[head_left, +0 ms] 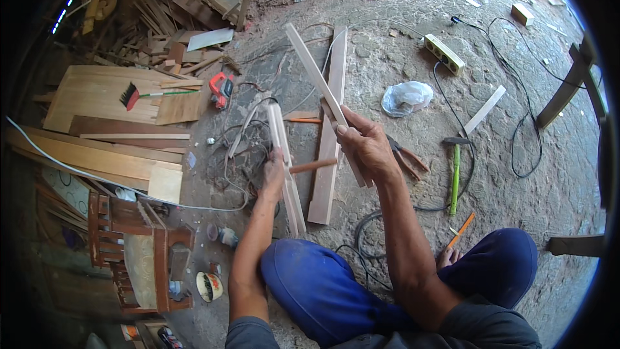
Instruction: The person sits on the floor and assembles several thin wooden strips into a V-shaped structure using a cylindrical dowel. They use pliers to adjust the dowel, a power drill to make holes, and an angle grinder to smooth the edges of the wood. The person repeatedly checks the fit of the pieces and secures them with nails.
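Note:
My left hand [274,173] is closed around a pair of pale wooden strips [294,201] held side by side. A short brown wooden bar [314,165] juts from them to the right. In my right hand [369,147] is a long, slim wooden strip [311,68], gripped near its lower part and slanting up to the left. Between the hands, a wider wooden plank [327,174] lies lengthwise on the floor, partly behind the raised strip. Pliers [408,158] with reddish handles lie just beyond my right hand.
To the right are a green-handled hammer [455,181], an orange pencil-like stick [461,229], a plastic bag [407,98] and a power strip [444,55] with trailing cables. Leftward are a red power tool [221,90], stacked boards [97,145], a wooden chair [139,255] and scrap wood [194,0].

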A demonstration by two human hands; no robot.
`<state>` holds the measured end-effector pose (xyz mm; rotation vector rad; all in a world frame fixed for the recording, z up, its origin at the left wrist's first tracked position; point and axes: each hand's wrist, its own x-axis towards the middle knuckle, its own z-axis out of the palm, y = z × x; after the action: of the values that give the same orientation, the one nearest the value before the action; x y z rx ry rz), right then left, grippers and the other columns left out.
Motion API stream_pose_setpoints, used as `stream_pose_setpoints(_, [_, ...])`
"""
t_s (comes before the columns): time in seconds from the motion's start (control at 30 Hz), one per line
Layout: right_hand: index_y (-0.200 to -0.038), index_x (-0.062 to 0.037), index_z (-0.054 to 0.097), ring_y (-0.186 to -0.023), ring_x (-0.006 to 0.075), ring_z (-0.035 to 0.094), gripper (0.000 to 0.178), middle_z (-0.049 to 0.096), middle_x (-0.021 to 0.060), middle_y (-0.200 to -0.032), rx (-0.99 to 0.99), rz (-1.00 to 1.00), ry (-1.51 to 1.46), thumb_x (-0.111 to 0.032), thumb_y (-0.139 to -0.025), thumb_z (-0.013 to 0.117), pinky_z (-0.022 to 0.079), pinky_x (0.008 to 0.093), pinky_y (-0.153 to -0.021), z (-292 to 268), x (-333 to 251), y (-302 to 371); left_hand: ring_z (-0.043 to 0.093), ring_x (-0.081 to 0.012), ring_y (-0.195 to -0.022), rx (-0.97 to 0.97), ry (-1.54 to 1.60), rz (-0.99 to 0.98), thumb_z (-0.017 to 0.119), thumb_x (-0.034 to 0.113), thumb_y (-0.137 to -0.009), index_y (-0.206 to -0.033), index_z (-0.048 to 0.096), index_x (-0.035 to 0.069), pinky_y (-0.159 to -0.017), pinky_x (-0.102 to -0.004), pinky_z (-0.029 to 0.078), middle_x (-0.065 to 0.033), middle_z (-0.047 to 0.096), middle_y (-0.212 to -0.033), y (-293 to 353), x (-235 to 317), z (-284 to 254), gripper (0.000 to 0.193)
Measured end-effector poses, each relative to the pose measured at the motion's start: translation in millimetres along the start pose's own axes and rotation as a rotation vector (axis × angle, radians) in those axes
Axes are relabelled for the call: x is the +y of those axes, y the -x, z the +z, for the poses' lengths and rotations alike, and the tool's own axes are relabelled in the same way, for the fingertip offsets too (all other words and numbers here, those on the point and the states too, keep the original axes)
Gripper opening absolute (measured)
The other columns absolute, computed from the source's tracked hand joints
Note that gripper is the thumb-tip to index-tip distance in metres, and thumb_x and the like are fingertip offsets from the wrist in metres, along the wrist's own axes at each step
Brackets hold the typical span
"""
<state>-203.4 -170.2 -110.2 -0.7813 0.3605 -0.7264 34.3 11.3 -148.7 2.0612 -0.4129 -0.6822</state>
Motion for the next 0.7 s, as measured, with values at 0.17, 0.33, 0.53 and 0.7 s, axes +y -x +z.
stream_pose_setpoints(0.17, [-0.144, -0.0067, 0.059, -0.086, 0.0083, 0.065, 0.049, 0.073, 0.0029, -0.111, -0.002, 0.164, -0.147, -0.011, -0.096, 0.071, 0.055, 0.0246, -0.077, -10.2, 33.9, 7.9, 0.068, -0.0446, -0.106, 0.142, -0.541, -0.091, 0.038, 0.063, -0.104, -0.119, 0.068, -0.008, -0.092, -0.0474, 0.051, -0.0339, 0.069, -0.107, -4.9, -106.2, 34.7, 0.079])
stream_pose_setpoints(0.33, [-0.146, -0.003, 0.056, -0.088, 0.0103, 0.068, 0.053, 0.073, 0.004, -0.113, -0.044, 0.219, -0.224, -0.01, -0.095, 0.071, 0.058, 0.0258, -0.076, -12.8, 55.5, 11.1, 0.063, -0.0467, -0.117, 0.098, -0.725, 0.039, 0.051, 0.052, -0.104, -0.127, 0.063, -0.007, -0.102, -0.05, 0.046, -0.0346, 0.063, -0.123, 11.5, -115.0, 49.0, 0.065])
stream_pose_setpoints(0.53, [-0.148, -0.0016, 0.053, -0.089, 0.0094, 0.066, 0.054, 0.071, 0.0063, -0.117, -0.02, 0.119, -0.095, -0.008, -0.097, 0.069, 0.055, 0.0231, -0.077, 21.1, 56.9, 8.7, 0.066, -0.022, -0.106, -0.239, 0.267, 0.409, 0.057, 0.036, -0.107, -0.13, 0.061, 0.003, -0.096, -0.0375, 0.053, -0.0115, 0.066, -0.12, 30.1, 4.4, 48.9, 0.041])
stream_pose_setpoints(0.7, [-0.145, -0.0065, 0.058, -0.094, 0.0127, 0.066, 0.052, 0.069, 0.007, -0.109, 0.016, -0.017, 0.161, -0.008, -0.095, 0.072, 0.057, 0.0258, -0.079, 58.5, 52.7, 7.2, 0.063, -0.0103, -0.095, -0.424, 0.451, 0.345, 0.062, 0.029, -0.105, -0.132, 0.059, 0.004, -0.085, -0.0276, 0.054, -0.0026, 0.065, -0.11, 57.6, 94.1, 48.0, 0.037])
